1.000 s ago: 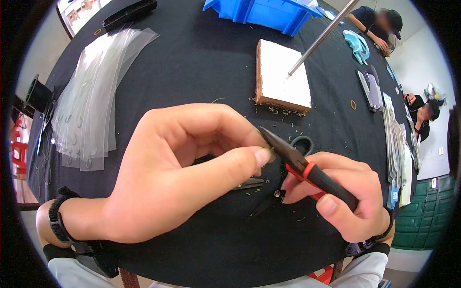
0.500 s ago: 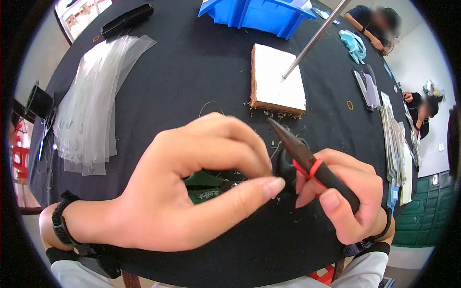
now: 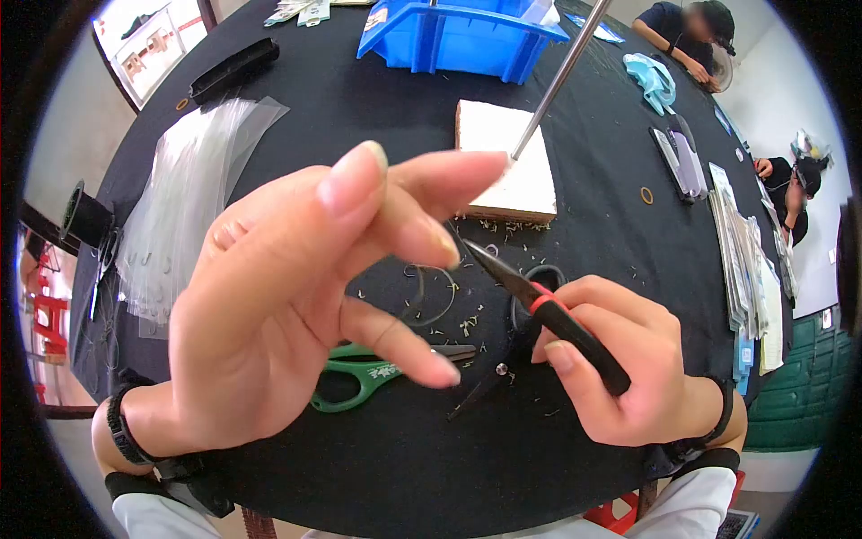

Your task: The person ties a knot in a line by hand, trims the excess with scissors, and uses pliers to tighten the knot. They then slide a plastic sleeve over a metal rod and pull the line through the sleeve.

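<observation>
My left hand is raised near the camera, palm turned partly toward me, fingers spread and thumb up. Its fingertips are close to the jaw tips of the needle-nose pliers. My right hand is wrapped round the black and red handles of those pliers, which point up and left. A thin curved strand shows beside my left fingers. Green-handled scissors lie partly behind my left hand. Black scissors lie between my hands, partly hidden by the right one.
A white-topped block with a metal rod over it stands ahead, near a blue bin. Clear plastic sleeves lie left, beside a black spool. A stapler and packets are right. Two people work beyond.
My left hand has turned over and spread its fingers, uncovering the green scissors and small clippings. My right hand has shifted slightly left and down with the pliers.
</observation>
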`<state>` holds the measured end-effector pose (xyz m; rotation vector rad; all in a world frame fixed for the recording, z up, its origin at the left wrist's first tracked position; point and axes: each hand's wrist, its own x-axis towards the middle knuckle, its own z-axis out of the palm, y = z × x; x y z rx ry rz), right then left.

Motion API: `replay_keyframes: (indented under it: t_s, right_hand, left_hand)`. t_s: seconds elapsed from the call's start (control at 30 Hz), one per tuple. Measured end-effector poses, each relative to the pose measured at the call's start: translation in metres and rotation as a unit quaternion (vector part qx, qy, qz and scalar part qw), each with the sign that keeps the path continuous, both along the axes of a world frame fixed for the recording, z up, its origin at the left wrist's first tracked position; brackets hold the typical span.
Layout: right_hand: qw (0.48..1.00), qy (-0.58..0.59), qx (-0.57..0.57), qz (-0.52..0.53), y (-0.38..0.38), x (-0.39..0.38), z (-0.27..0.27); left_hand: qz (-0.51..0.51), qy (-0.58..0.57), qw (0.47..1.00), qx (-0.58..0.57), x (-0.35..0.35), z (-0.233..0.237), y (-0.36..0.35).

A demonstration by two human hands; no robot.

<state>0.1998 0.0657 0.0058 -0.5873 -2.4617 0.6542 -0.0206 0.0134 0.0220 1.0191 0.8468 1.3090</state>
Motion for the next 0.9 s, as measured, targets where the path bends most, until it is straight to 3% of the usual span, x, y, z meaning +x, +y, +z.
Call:
replay_keyframes:
  t_s: [0.33, 0.6, 0.7, 0.9]
  right_hand:
    - [0.999, -0.034, -0.020, -0.004, -0.010, -0.002, 0.005]
    - [0.999, -0.011, 0.041, -0.002, -0.011, -0.001, 0.004]
    - [0.998, -0.010, 0.051, -0.017, -0.012, -0.002, 0.003]
    - [0.999, -0.019, 0.037, -0.022, -0.012, -0.002, 0.001]
  left_hand:
    - [0.110, 0.146, 0.983, 0.009, 0.003, -0.017, 0.001]
    - [0.014, 0.147, 0.984, -0.098, 0.003, -0.022, 0.000]
    - [-0.013, 0.206, 0.974, -0.093, 0.005, -0.016, -0.003]
    - [-0.002, 0.216, 0.975, -0.062, 0.009, -0.018, -0.005]
